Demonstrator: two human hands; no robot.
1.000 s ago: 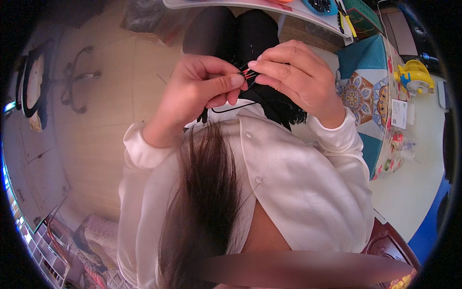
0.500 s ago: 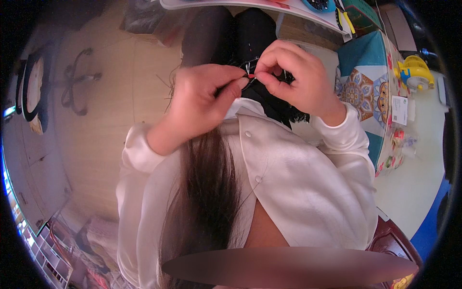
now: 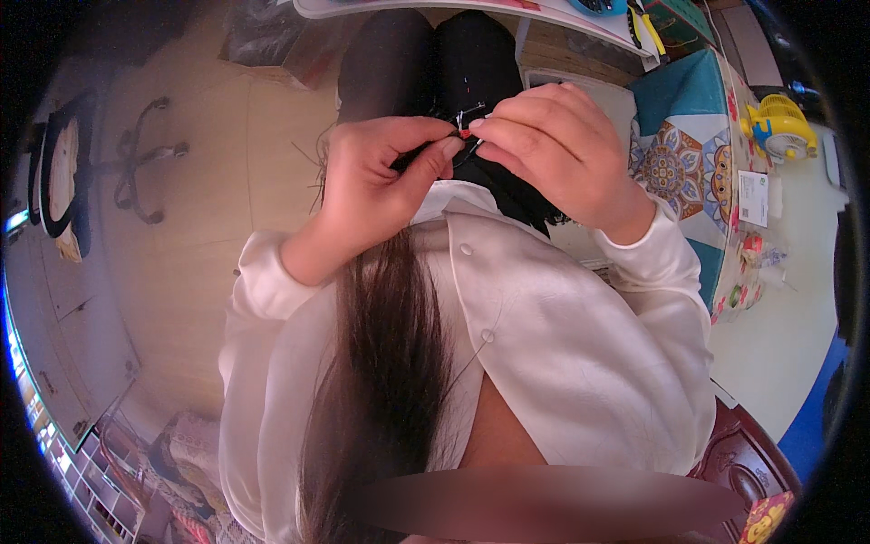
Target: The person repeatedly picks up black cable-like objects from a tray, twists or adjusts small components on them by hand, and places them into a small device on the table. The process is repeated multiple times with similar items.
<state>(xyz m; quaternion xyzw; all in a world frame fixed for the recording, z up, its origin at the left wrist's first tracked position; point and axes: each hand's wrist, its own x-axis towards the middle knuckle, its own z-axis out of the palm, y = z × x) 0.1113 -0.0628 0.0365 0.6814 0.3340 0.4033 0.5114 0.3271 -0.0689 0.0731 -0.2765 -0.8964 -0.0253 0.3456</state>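
Over my lap, both hands meet at a small red piece [image 3: 466, 133] with thin black and white wire-like strands [image 3: 460, 118] around it. My left hand [image 3: 372, 177] pinches the dark strands by the red piece between thumb and forefinger. From the other side, my right hand [image 3: 571, 154] has its thumb and fingertips pressed together at the red piece, on a thin pale strand end. The fingers partly cover where the strands meet. A bundle of black strands [image 3: 512, 186] hangs across my black trousers [image 3: 390, 68] beneath the hands.
A white tabletop [image 3: 435, 13] lies ahead, with yellow-handled pliers [image 3: 649, 36] and a blue basket [image 3: 598, 6]. To the right, a patterned cloth [image 3: 671, 163] covers a box-like stand, beside a yellow fan [image 3: 781, 127]. A dark chair base [image 3: 136, 168] stands on the left floor.
My right hand has turned and its fingers have closed in over the red piece, the other fingers now folded together. The left hand keeps its pinch almost in place.
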